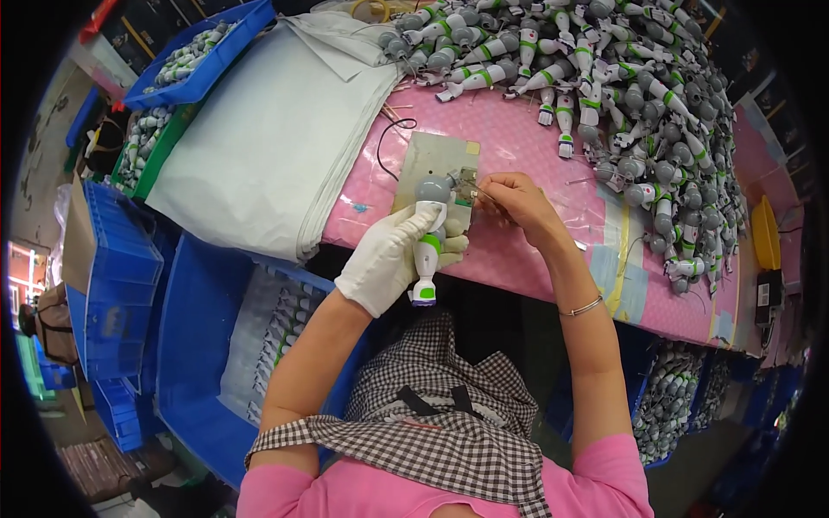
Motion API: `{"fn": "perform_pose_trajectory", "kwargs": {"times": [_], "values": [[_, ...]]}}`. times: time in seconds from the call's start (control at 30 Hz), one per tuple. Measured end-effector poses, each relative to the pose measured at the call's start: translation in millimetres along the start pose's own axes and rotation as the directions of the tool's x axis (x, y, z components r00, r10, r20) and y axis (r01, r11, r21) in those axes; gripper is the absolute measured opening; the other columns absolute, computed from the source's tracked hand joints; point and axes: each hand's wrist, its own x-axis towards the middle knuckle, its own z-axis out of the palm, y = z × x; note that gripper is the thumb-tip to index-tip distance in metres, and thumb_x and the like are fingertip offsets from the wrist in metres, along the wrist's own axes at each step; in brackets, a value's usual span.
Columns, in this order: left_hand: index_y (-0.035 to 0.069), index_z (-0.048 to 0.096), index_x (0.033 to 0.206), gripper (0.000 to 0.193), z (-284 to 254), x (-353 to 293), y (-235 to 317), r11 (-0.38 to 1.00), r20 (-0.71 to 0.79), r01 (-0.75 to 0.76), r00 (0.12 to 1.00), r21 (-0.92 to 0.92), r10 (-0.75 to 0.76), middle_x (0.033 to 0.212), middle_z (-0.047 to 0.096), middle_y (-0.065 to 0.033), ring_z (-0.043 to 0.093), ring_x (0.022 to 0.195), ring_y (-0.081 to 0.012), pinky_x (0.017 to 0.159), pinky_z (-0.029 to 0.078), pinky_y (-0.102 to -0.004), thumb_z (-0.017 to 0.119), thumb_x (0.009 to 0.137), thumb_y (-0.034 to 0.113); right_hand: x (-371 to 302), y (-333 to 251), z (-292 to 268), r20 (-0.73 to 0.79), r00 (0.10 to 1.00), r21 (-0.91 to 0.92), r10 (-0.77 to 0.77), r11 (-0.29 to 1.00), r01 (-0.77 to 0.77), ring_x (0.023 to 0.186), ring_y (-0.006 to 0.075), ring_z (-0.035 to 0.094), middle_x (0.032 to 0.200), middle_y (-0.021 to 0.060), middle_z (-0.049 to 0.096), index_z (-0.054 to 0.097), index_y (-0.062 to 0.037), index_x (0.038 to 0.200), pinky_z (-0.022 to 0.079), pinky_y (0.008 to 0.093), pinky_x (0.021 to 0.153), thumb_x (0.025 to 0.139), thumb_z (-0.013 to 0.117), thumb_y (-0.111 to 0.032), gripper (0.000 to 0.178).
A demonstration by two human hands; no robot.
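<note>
— Where is the toy arm piece [428, 250] sitting right now?

— It is hanging just over the near edge of the pink tabletop [518, 138], in front of the small grey plate [432, 160] lying there. The left hand [386, 259], in a white glove, is wrapping around its middle, so that hand is clenched on the piece.

— Which way is it running?

— Its long axis is running nearly straight away from the person: the grey rounded end is pointing toward the far edge, over the plate, and the green-trimmed end is pointing back toward the apron.

— And the right hand [518, 203]?

— It is bare, pinching something thin at the grey end. I am not able to tell what; a thin wire or pin, perhaps. So it is closed in a pinch, just right of the piece's top, touching or nearly touching it.

— Which hand is nearer the piece?

— The left is already gripping it; the right is meeting it from the right side, at the far end.

— Anything else close by?

— A heap of like pieces [622, 95] is covering the far right corner, and blue crates [121, 268] are standing to the left.
</note>
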Motion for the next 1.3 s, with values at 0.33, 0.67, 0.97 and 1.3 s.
{"fn": "perform_pose_trajectory", "kwargs": {"times": [0.33, 0.67, 0.97, 1.3], "values": [[-0.004, 0.054, 0.109, 0.033, -4.0, 10.2, -2.9, 0.996, -0.01, -0.041, 0.999, 0.073, 0.042, 0.093, 0.062, -0.0109, 0.063, 0.082, -0.021, 0.077, 0.054, -0.0338, 0.054, 0.092, 0.025, 1.7, -8.0, -1.6, -0.039, 0.999, -0.194, -0.005, 0.981, -0.003, 0.049, 0.0026, 0.041, 0.058, -0.0051, 0.05, 0.057, -0.0067, 0.068, 0.03, 0.0188, 0.045, 0.085, 0.05, -0.021, 0.023], [0.002, 0.054, 0.108, 0.032, -33.3, -32.8, -3.6, 0.981, 0.061, -0.101, 0.992, -0.166, 0.113, 0.091, 0.061, -0.0068, 0.06, 0.073, -0.0154, 0.066, 0.053, -0.0284, 0.051, 0.094, 0.031, -23.3, -21.2, 20.8, -0.379, 0.863, -0.327, -0.334, 0.921, 0.212, 0.049, 0.0026, 0.035, 0.059, -0.0055, 0.045, 0.066, -0.0047, 0.088, 0.026, 0.0199, 0.045, 0.087, 0.055, -0.021, 0.02], [0.006, 0.064, 0.094, 0.035, -258.4, -270.7, 2.3, 0.247, -0.492, 0.593, 0.294, 0.767, 0.82, 0.09, 0.064, -0.0186, 0.063, 0.079, -0.0324, 0.076, 0.049, -0.0391, 0.062, 0.077, 0.036, -41.1, 32.2, -33.2, -0.425, 0.85, -0.203, -0.313, 0.947, 0.248, 0.056, 0.0008, 0.034, 0.083, -0.0014, 0.056, 0.056, -0.0045, 0.121, 0.027, 0.0149, 0.049, 0.091, 0.058, -0.018, 0.033], [0.017, 0.068, 0.086, 0.015, -421.3, -416.0, -194.7, -0.633, -0.572, 0.693, 0.69, 0.345, 0.444, 0.099, 0.061, -0.0038, 0.054, 0.105, -0.0216, 0.098, 0.034, -0.0476, 0.054, 0.079, 0.015, -24.7, 25.9, -29.9, -0.491, 0.855, -0.138, -0.167, 0.984, 0.113, 0.054, 0.0015, 0.033, 0.074, -0.0034, 0.05, 0.057, 0.0004, 0.116, 0.026, 0.0162, 0.048, 0.091, 0.057, -0.017, 0.03]]}}
